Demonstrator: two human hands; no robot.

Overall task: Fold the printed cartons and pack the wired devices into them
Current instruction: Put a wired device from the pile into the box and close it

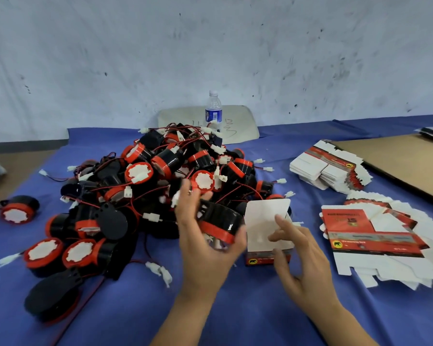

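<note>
A device in one hand, an opened carton in the other, over a blue-covered table.

The left hand (205, 250) has its fingers curled round one black-and-red wired device (220, 226), holding it tilted just beside the carton (268, 228), almost touching its raised white flap. The right hand (303, 258) steadies that carton on the blue cloth (235, 308), thumb against its printed red side and fingertips on the flap, so it is gripping the box. Behind the hands lies a big heap of the same devices (160, 176), wires and white plugs tangled through it. To the right are two fanned stacks of flat cartons (375, 236), one near and one farther back (328, 168), beside a brown board (405, 163). A water bottle (213, 109) stands at the wall behind the heap.
</note>
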